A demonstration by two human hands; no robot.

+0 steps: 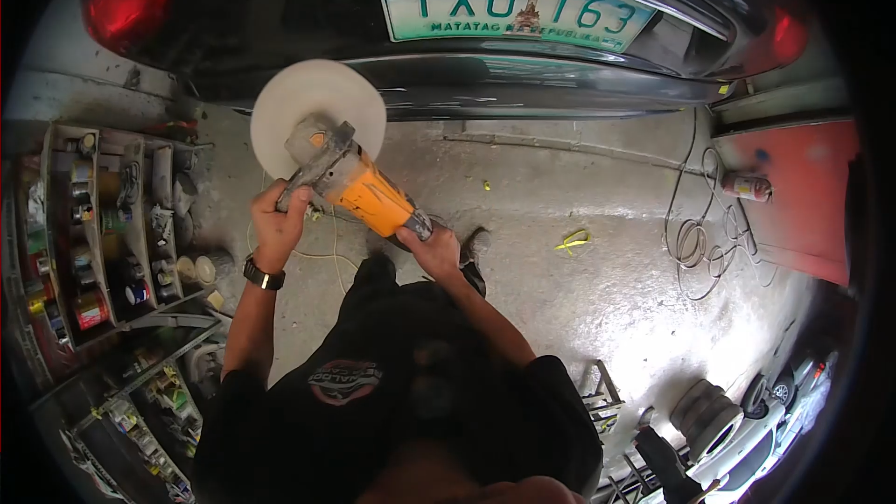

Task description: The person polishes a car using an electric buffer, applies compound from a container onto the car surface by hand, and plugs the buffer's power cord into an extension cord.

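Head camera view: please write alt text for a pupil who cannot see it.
An orange power tool with a round, pale pad is held near a dark car's rear bumper: the left hand, watch at the wrist, grips it near the pad, the right hand at the rear end. Whether pad touches bumper is unclear.

Open grey concrete floor (532, 289) R of R hand (434, 250), room to pass there, w/ a small yellow strip (573, 241) lying on it. Fwd blocked by glossy black car rear (523, 82); white round pad (303, 98) of orange-and-black power polisher (371, 198) overlaps it in view, contact unclear. Narrower floor gap btwn L hand (280, 226) and tall grey shelf unit (101, 252) packed w/ cans. Far R: loose coils of thin grey cable (702, 241) beside flat red panel (807, 196), in the way.
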